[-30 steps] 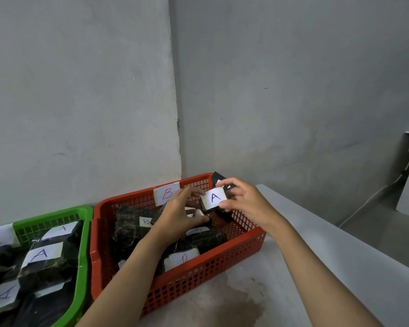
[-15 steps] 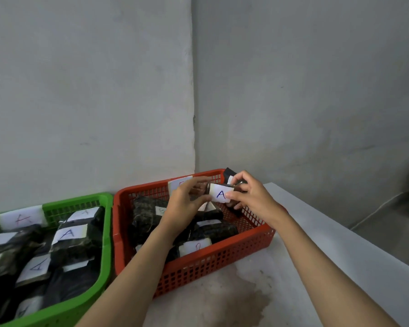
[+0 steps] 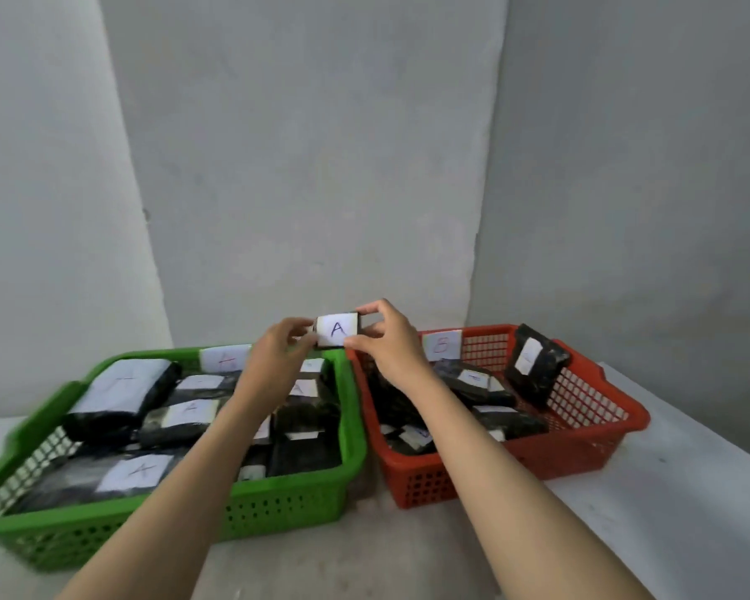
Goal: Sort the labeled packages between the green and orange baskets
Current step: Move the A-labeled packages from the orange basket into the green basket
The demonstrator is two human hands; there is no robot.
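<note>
Your two hands hold a small dark package (image 3: 337, 330) bearing a white label marked "A" above the gap where the green basket (image 3: 252, 506) meets the orange basket (image 3: 581, 452). Your left hand (image 3: 278, 357) pinches its left end and your right hand (image 3: 386, 339) pinches its right end between thumb and fingers; the label covers most of its face, so little of the package itself shows.

The green basket, cut off at the left edge, is packed with dark packages (image 3: 122, 396) whose labels are blurred, though several read as "A". Your forearms hide part of its contents. The orange basket holds fewer packages (image 3: 535, 368); one leans upright against its far right wall, its label unreadable. A paper tag (image 3: 441, 345) on the orange basket's back rim shows a red letter, too smeared to be sure of. Both baskets sit on a pale table (image 3: 676, 491) in a corner of grey walls.
</note>
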